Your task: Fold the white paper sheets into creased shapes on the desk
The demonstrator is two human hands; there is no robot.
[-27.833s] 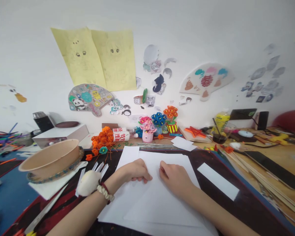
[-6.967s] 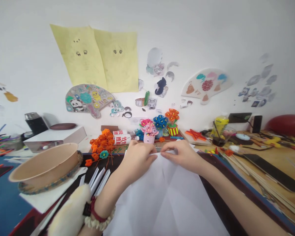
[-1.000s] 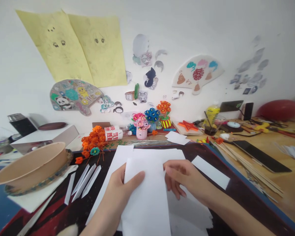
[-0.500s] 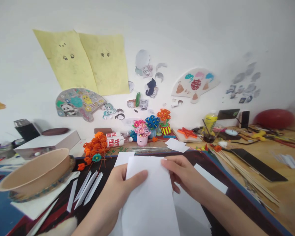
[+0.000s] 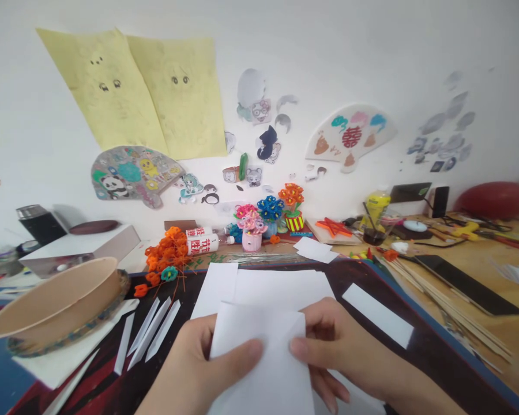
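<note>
A folded sheet of white paper [image 5: 263,369] is held up in front of me by both hands. My left hand [image 5: 207,360] pinches its left edge, thumb lying on the face and fingers behind. At the right edge, my right hand [image 5: 333,346] grips it with the thumb on top; its lower fingers hang loosely below. Behind it, more white sheets [image 5: 285,285] lie on the dark mat [image 5: 350,274]. A white paper strip [image 5: 378,314] rests to the right. Several narrow folded paper strips [image 5: 149,331] lie left of my left hand.
A round beige basket [image 5: 56,305] stands at the left, near orange pipe-cleaner flowers [image 5: 166,253] and bottles [image 5: 201,239]. Small flower pots [image 5: 251,241] line the wall. On the right are thin wooden sticks [image 5: 450,305], a black tablet-like slab [image 5: 471,285] and a cup of dark drink [image 5: 374,235].
Both hands have brought the paper lower, uncovering the sheets behind it. My right hand has slid from the top corner down the right edge, its thumb now on the paper's face.
</note>
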